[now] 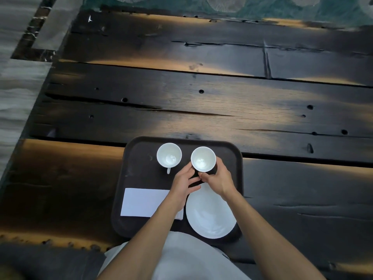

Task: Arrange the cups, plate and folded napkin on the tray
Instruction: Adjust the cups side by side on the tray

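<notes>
A dark rectangular tray (137, 158) lies on the wooden table near its front edge. At its far left stands a white cup (169, 157), handle toward me. To the right of it is a second white cup (202, 159), dark on the outside. My right hand (219, 178) wraps its right side and my left hand (184, 181) touches its left and near side. I cannot tell whether this cup rests on the tray or is lifted. A white folded napkin (141, 202) lies at the tray's near left, partly under my left forearm. A white plate (210, 215) sits at the near right.
The dark plank table (201, 98) stretches far beyond the tray, with cracks and holes in the wood. Its left edge borders a pale floor (16, 87). A patterned green surface (222, 5) runs along the far edge. My white clothing (181, 259) is below the tray.
</notes>
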`<state>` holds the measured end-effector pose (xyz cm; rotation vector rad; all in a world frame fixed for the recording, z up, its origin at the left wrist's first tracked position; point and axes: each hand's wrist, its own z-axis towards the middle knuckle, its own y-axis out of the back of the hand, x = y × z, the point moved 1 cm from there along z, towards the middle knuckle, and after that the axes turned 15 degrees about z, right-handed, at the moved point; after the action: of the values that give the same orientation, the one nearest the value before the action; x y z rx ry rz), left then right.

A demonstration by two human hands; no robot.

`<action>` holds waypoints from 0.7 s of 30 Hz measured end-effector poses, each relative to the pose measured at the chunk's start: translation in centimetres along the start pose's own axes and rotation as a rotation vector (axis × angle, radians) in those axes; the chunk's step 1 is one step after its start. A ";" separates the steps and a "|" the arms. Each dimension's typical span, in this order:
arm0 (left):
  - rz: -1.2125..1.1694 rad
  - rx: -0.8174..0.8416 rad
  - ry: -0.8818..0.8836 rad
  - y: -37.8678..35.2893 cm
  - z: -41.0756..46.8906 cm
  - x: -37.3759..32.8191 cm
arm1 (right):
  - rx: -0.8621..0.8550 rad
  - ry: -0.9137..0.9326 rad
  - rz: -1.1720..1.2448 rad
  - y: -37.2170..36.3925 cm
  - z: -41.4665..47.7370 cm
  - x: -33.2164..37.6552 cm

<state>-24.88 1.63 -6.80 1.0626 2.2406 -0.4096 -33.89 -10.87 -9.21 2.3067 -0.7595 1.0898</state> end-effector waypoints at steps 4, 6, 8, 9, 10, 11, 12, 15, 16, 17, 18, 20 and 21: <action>-0.002 0.015 -0.022 0.8 -0.3 0.6 | -0.011 0.000 -0.001 -1.3 -0.2 0.2; -0.008 0.033 -0.036 1.1 -0.5 0.6 | -0.012 -0.003 0.006 -1.6 -0.3 0.3; -0.006 0.044 -0.053 1.5 -0.7 0.6 | -0.014 -0.002 0.015 -1.8 -0.5 0.3; -0.001 0.046 -0.060 1.6 -0.8 0.6 | -0.017 -0.001 0.018 -1.9 -0.6 0.4; 0.004 0.045 -0.062 1.6 -0.8 0.6 | -0.020 0.000 0.021 -1.9 -0.7 0.4; 0.006 0.042 -0.063 1.6 -0.8 0.5 | -0.023 0.000 0.026 -2.0 -0.7 0.4; 0.005 0.039 -0.064 1.6 -0.9 0.5 | -0.024 0.002 0.028 -2.0 -0.8 0.4; -0.005 0.036 -0.058 1.5 -1.0 0.4 | -0.027 0.006 0.030 -2.1 -0.9 0.4; -0.005 0.035 -0.057 1.5 -1.1 0.3 | -0.030 0.007 0.031 -2.2 -0.9 0.4; -0.005 0.035 -0.058 1.5 -1.1 0.2 | -0.033 0.010 0.034 -2.2 -1.0 0.4; -0.004 0.032 -0.058 1.5 -1.1 0.2 | -0.037 0.012 0.040 -2.3 -1.0 0.5; -0.006 0.026 -0.058 1.6 -1.1 0.1 | -0.040 0.014 0.047 -2.3 -1.0 0.5; -0.009 0.023 -0.056 1.6 -1.1 0.0 | -0.039 0.012 0.049 -2.4 -1.0 0.5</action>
<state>-24.12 3.18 -6.05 1.0410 2.1962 -0.4648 -32.58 -8.69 -8.67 2.2576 -0.8299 1.0995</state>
